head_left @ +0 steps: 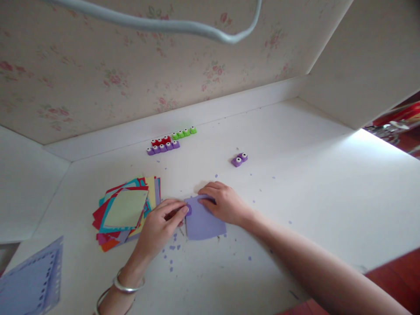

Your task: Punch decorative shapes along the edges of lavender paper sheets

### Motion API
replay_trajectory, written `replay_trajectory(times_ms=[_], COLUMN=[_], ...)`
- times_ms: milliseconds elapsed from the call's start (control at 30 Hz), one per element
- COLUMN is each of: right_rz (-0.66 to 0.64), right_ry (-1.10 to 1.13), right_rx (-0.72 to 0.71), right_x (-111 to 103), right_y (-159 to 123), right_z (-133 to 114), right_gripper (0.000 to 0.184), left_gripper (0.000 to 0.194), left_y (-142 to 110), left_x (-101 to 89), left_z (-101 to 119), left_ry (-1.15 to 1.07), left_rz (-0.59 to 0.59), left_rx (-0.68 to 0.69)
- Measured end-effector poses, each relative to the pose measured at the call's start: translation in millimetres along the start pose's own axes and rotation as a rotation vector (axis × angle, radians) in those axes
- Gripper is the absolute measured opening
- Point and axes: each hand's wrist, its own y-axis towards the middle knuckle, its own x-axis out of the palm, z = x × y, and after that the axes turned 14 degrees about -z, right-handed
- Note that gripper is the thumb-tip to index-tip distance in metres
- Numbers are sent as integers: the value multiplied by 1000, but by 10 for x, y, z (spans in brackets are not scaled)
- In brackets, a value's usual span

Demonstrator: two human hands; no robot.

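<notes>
A lilac paper square [203, 223] lies on the white table [311, 192]. My left hand [162, 223] has its fingers closed round a small purple punch [188, 210] at the sheet's left edge. My right hand [221, 202] rests on the sheet's upper edge with its fingers curled down on the paper, holding it in place. Small lilac paper bits [172, 258] are scattered around the sheet.
A fanned stack of coloured paper squares [126, 212] lies left of my hands. Rows of red, green and purple punches [170, 141] stand near the back wall, and two more purple punches [239, 159] sit apart. A punched lilac sheet [33, 280] lies at the lower left.
</notes>
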Motion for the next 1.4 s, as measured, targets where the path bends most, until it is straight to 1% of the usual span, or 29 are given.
replay_trajectory(times_ms=[167,300,433,500,633,700,767,867,1133,1300,1400], right_rz=[-2,-4,-11,-9,2,3,4,2,7,9,4], right_ry=[5,2,-3,-3,-1,2,3,1,-4,-3,-4], right_rx=[-1,3,9,7,5,4,5,14,13,5,1], right_x=[-2,-2,-5,-4,7,12,14,13,14,13,8], right_y=[5,5,7,7,6,4,4,7,10,9,12], right_z=[-2,-6,-14,-15,-10,-8,-7,-12,-15,-10,-14], right_gripper=[17,17,18,18,18,19,19,20,20,19,19], left_gripper=[27,25,24,27,36,37,37,36,34,31,32], left_y=[7,8,36,67,152,195,230,255,219,123,31], left_x=[-7,-10,-8,-12,-49,-74,-91,-95,-87,-136,-198], left_z=[40,41,43,66,151,187,210,229,249,257,227], left_ry=[23,10,-95,-183,-281,-286,-279,-268,-322,-351,-324], left_rz=[-1,2,-16,-46,-125,-153,-172,-188,-166,-190,-168], left_rx=[5,7,-19,-90,-309,-373,-404,-417,-422,-405,-402])
